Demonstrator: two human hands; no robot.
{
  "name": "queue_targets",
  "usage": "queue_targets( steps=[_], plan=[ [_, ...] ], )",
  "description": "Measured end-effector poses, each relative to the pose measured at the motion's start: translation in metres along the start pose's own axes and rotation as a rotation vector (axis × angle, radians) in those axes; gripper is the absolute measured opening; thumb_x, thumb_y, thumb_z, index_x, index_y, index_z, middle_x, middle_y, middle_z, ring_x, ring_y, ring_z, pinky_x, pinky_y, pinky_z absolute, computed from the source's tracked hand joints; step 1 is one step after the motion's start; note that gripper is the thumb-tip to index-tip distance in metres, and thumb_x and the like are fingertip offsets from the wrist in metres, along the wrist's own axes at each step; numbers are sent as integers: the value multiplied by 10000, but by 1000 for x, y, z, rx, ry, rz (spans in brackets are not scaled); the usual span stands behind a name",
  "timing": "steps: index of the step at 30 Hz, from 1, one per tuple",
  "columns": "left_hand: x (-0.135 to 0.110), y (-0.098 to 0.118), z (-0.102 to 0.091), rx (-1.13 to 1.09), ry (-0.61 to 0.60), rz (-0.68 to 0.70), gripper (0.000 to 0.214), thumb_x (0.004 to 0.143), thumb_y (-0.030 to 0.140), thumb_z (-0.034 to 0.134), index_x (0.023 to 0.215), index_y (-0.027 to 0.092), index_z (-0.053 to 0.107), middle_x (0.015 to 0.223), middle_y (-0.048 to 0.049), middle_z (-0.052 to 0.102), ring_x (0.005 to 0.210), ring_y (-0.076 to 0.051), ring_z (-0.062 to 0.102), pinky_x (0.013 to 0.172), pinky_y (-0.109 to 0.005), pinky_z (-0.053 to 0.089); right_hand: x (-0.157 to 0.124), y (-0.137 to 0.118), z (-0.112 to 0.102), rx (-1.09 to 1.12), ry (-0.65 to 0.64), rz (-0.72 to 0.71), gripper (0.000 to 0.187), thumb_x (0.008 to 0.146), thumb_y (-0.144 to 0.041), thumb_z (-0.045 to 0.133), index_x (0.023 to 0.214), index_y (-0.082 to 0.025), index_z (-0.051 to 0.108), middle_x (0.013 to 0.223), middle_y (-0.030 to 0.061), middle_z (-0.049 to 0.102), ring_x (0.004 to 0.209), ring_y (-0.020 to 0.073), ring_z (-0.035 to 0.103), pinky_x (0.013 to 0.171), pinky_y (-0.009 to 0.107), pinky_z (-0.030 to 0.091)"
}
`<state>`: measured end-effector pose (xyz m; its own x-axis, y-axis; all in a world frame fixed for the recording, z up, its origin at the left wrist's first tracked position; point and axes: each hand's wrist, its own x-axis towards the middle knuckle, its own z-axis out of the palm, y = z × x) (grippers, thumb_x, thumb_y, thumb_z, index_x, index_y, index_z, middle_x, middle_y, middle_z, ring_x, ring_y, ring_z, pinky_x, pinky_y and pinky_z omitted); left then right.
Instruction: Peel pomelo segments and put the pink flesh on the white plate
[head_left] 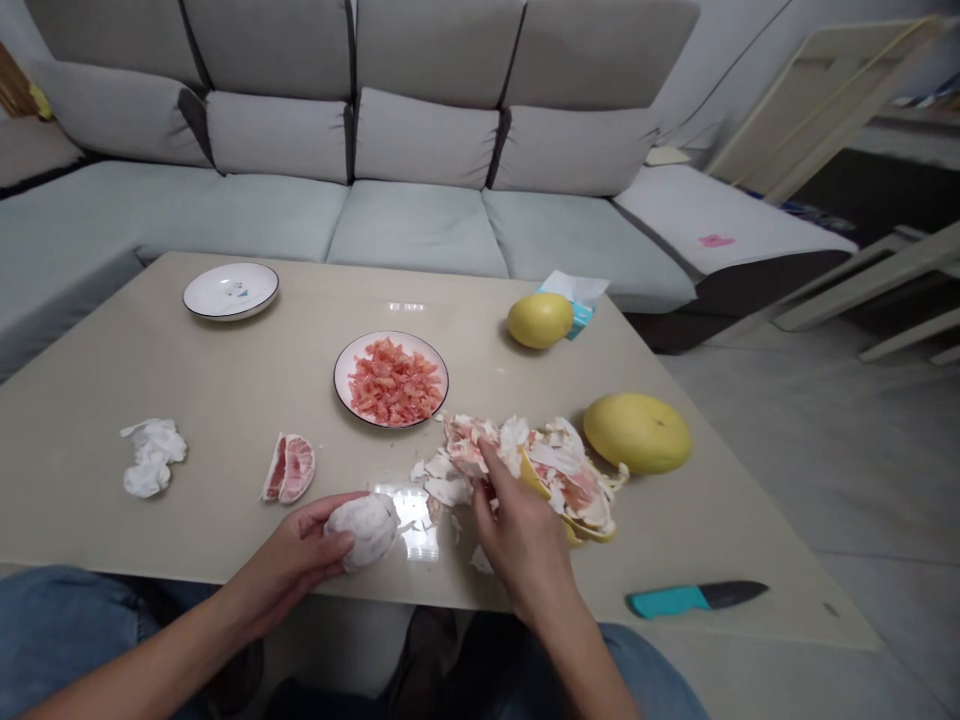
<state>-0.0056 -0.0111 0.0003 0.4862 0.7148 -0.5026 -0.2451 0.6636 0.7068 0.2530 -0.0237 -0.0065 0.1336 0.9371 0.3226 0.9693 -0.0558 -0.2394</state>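
My left hand (pixel 300 555) is closed round a white, pith-covered pomelo piece (pixel 366 528) at the table's near edge. My right hand (pixel 517 535) reaches into the heap of white and pink peel scraps (pixel 525 465), with its fingers curled on the pile; what they pinch is hidden. Two pink pomelo segments (pixel 289 468) lie left of my left hand. A white plate (pixel 341 385) further back holds a mound of pink pomelo flesh (pixel 394 383).
Two whole yellow pomelos (pixel 637 432) (pixel 540 320) lie right of the plate. A teal-handled knife (pixel 694 598) rests at the near right edge. Crumpled tissues (pixel 152 457) lie at left, an empty plate (pixel 230 290) at the back left, a tissue pack (pixel 579 298) behind. A grey sofa (pixel 420 220) lies beyond.
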Motion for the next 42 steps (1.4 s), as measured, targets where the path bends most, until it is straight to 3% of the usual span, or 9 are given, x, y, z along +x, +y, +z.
queue_targets(
  steps=[4, 8, 11, 14, 17, 22, 29, 35, 42],
  plan=[
    [0, 0, 2, 30, 7, 42, 543, 740, 254, 764, 1258, 197, 610, 1240, -120, 661, 1148, -290, 599, 1025, -430, 419, 0, 7, -2, -288, -51, 59, 338, 878, -266, 537, 1177, -151, 643, 550, 63, 656, 440, 216, 603, 385, 252, 297],
    [1, 0, 7, 132, 51, 130, 527, 717, 272, 778, 1219, 186, 641, 1252, -112, 658, 1209, -295, 554, 1085, -431, 357, 5, 14, -6, -244, -15, 45, 285, 861, -209, 548, 1123, -152, 645, 840, 145, 693, 643, 254, 646, 467, 288, 399],
    [2, -2, 8, 240, 91, 186, 511, 709, 278, 777, 1200, 207, 656, 1304, -105, 623, 1210, -301, 550, 1079, -433, 369, 4, 3, -11, -25, 60, -22, 267, 888, -204, 505, 1109, -144, 642, 1013, 173, 650, 814, 272, 639, 623, 351, 495],
    [3, -5, 9, 401, 133, 297, 465, 712, 266, 762, 1167, 213, 679, 1299, -110, 612, 1201, -299, 547, 1051, -418, 409, -6, -22, -13, 426, 39, -194, 190, 914, -207, 509, 1025, -186, 661, 975, 106, 671, 901, 224, 637, 768, 340, 521],
    [3, -11, 11, 582, 168, 417, 402, 741, 234, 721, 1142, 232, 694, 1235, -109, 612, 1187, -283, 544, 967, -365, 491, -21, -47, -11, 629, -7, -306, 163, 884, -217, 585, 1025, -207, 666, 915, 76, 695, 826, 196, 652, 726, 312, 534],
    [-2, -17, 16, 737, 203, 506, 419, 781, 187, 661, 1186, 294, 661, 1202, -86, 572, 1125, -246, 572, 837, -296, 559, -36, -63, -1, 637, -16, -244, 118, 867, -197, 594, 946, -183, 681, 814, 68, 708, 649, 157, 647, 592, 254, 524],
    [-2, -20, 21, 905, 244, 698, 494, 780, 137, 661, 1231, 336, 618, 1069, -57, 597, 1013, -212, 602, 874, -331, 531, -40, -65, 7, 652, -34, -194, 138, 862, -148, 532, 882, -175, 666, 723, 52, 694, 633, 149, 638, 595, 234, 506],
    [-2, -25, 21, 941, 236, 743, 541, 781, 125, 666, 1266, 348, 579, 1043, -43, 579, 976, -196, 600, 849, -311, 525, -38, -66, 9, 651, -5, -149, 162, 830, -127, 524, 730, -182, 639, 629, 20, 648, 560, 134, 595, 556, 229, 471],
    [-2, -19, 16, 987, 227, 733, 528, 804, 145, 655, 1283, 346, 560, 1096, -51, 574, 1031, -209, 584, 892, -330, 514, -33, -65, 0, 757, -101, -108, 132, 822, -178, 581, 916, -186, 673, 724, 32, 681, 617, 142, 630, 593, 234, 516]
  ],
)
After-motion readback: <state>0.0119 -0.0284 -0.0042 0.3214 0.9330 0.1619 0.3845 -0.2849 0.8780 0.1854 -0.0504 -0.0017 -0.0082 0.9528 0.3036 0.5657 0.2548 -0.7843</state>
